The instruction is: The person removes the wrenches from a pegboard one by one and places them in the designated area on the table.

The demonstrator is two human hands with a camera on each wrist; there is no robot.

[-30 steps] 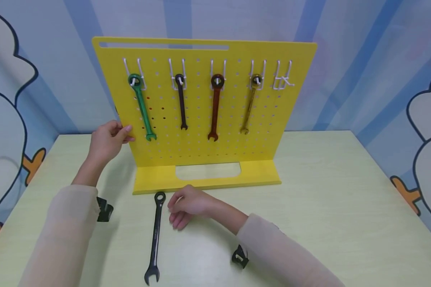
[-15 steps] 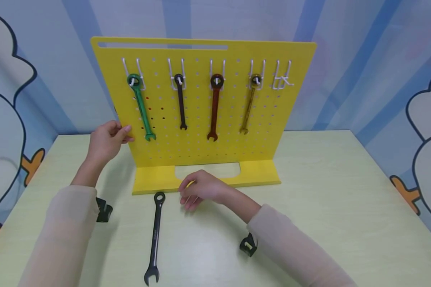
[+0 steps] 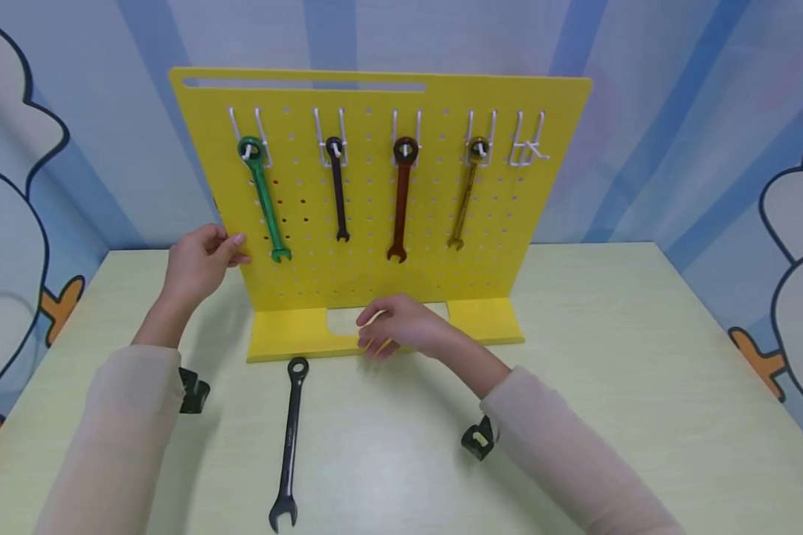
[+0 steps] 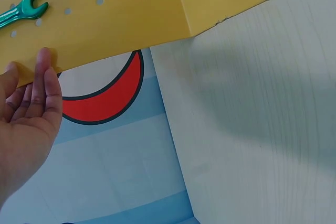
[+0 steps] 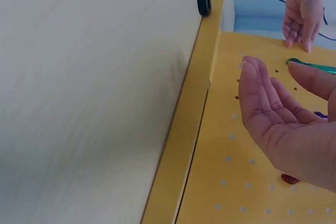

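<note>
My left hand [image 3: 197,267] grips the left edge of a yellow pegboard [image 3: 368,275], thumb over the front. In the left wrist view, the fingers [image 4: 39,87] sit right at that edge, below a green wrench's open end [image 4: 31,6]. My right hand [image 3: 401,325] hangs in front of the board's base, fingers loosely bent with nothing between them. On hooks hang a green wrench [image 3: 265,204], a small dark wrench [image 3: 339,193], a reddish-brown wrench [image 3: 401,204] and a gold wrench [image 3: 465,200]. A large black combination wrench [image 3: 291,442] lies on the table, ring end toward the board.
At the board's upper right is a white hook [image 3: 527,148] with no tool on it. The board's base [image 3: 284,338] has a cut-out and stands on a pale wooden table [image 3: 616,371]. Behind hangs a blue patterned backdrop [image 3: 455,37].
My right hand has moved up and to the right, away from the black wrench to the front of the board's base. The left hand has stayed on the board's edge.
</note>
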